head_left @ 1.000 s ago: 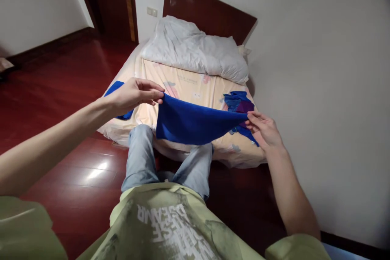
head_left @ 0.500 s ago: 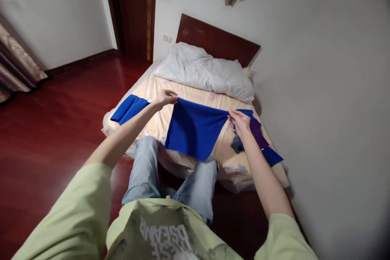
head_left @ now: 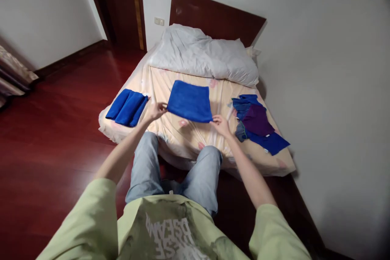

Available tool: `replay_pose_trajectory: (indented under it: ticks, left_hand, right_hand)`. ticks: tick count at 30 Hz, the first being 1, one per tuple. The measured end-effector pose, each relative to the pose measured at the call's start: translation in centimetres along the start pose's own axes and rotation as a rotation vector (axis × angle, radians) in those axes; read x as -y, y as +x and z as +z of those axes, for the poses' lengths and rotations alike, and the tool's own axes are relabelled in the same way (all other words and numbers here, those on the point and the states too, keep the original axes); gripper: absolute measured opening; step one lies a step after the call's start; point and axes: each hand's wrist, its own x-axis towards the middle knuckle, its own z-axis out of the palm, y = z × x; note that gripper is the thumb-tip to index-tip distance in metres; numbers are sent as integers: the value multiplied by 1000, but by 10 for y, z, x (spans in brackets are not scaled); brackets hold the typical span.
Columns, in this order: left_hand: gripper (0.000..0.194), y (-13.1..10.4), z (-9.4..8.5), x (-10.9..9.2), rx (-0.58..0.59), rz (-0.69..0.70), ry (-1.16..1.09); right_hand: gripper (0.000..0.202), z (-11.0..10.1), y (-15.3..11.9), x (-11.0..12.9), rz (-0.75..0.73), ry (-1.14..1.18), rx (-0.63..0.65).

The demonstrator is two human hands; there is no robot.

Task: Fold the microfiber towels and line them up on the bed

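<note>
A blue cloth, looking like a towel [head_left: 189, 101], is stretched out over the middle of the bed. My left hand [head_left: 157, 110] pinches its near left corner, and my right hand [head_left: 220, 124] pinches the near right corner. Its far part reaches away from me toward the quilt; whether it rests on the sheet I cannot tell. To the left of my left hand lie folded blue cloths [head_left: 127, 107], side by side. Right of my right hand is a loose pile with a purple cloth [head_left: 258, 120] on top of blue cloths [head_left: 271, 143].
The bed [head_left: 183, 136] has a peach patterned sheet. A bunched white quilt [head_left: 201, 55] lies at its far end, before a dark wooden headboard [head_left: 213, 12]. My knees are close to the near bed edge. A white wall [head_left: 329, 89] runs along the right.
The blue cloth hung down from my raised hands; now it extends away from me over the bed. Both hands have come lower and nearer, and the view has tilted down.
</note>
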Motion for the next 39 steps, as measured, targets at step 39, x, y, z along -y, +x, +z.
replay_pose_trajectory:
  ticks: [39]
  left_hand:
    - [20, -39, 76, 107, 471, -266, 663]
  right_hand:
    - [36, 37, -47, -155, 356, -288, 192]
